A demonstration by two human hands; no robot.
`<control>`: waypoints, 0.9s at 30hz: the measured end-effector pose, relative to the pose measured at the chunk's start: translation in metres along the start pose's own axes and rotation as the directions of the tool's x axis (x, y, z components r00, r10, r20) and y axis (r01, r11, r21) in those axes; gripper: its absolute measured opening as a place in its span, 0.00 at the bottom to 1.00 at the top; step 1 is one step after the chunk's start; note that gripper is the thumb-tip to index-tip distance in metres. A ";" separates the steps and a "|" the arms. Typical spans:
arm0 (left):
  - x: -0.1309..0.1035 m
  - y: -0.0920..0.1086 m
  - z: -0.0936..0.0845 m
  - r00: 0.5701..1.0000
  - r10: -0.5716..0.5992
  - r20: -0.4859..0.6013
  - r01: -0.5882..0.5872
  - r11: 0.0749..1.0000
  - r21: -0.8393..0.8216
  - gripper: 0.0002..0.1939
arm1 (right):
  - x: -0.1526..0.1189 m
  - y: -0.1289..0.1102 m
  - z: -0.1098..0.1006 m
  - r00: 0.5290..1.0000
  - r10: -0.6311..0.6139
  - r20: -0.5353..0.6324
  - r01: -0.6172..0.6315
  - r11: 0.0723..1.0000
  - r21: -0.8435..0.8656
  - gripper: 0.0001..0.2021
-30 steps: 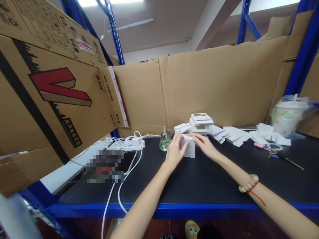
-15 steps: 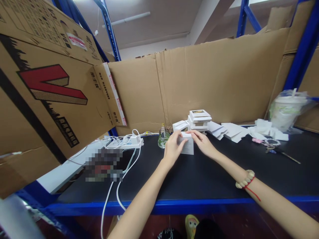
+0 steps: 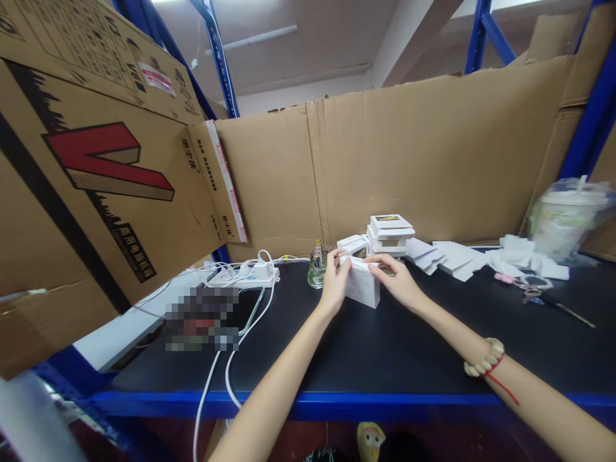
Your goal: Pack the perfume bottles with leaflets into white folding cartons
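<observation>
A small white box [image 3: 363,287] with faint print on its near face stands upright on the black tabletop [image 3: 414,359]. My left hand [image 3: 335,282] grips its left edge, thumb on the near side. At the top right edge, the fingers of my right hand [image 3: 392,277] press on the box, bent and close together. Just behind it lies another white box [image 3: 355,245], beside a stack of white boxes [image 3: 391,235]. Flat white cartons [image 3: 457,258] spread out to the right of the stack.
Left of my hands are a glass ornament [image 3: 316,268], a power strip [image 3: 248,276] and loose white cables [image 3: 233,359]. A bagged cup [image 3: 561,221] and keys [image 3: 534,294] lie to the right. Cardboard [image 3: 433,147] walls the back; a blue rail [image 3: 385,403] edges the front.
The box between my hands has turned, so its narrow right side now shows. My right hand has moved slightly right and lower on it. The view has shifted a little.
</observation>
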State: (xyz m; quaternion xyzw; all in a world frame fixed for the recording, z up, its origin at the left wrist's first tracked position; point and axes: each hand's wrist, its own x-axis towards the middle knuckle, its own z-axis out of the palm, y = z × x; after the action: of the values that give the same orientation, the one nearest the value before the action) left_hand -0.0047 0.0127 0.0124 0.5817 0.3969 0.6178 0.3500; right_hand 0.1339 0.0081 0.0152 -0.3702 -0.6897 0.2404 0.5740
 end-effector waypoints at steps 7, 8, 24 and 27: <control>-0.001 -0.003 -0.007 0.981 0.170 0.090 -0.182 0.972 0.150 0.10 | -0.002 0.001 -0.004 0.996 -0.085 -0.017 0.083 0.993 -0.088 0.12; -0.002 -0.003 -0.008 0.964 0.234 0.123 -0.254 0.949 0.187 0.10 | -0.003 0.001 -0.004 0.996 -0.093 -0.015 0.091 0.991 -0.101 0.12; -0.009 -0.002 -0.015 0.885 0.188 0.426 -0.413 0.740 0.532 0.32 | -0.003 0.000 -0.007 0.987 -0.148 0.060 0.160 0.936 -0.314 0.14; -0.006 -0.003 -0.018 0.902 0.176 0.394 -0.399 0.685 0.610 0.42 | -0.006 -0.007 -0.009 0.990 -0.136 -0.041 0.096 0.852 -0.515 0.14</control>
State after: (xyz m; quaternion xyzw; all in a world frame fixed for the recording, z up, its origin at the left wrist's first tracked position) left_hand -0.0218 0.0066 0.0071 0.8117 0.4377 0.3808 0.0680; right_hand 0.1410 -0.0021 0.0189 -0.4756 -0.7276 -0.0006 0.4943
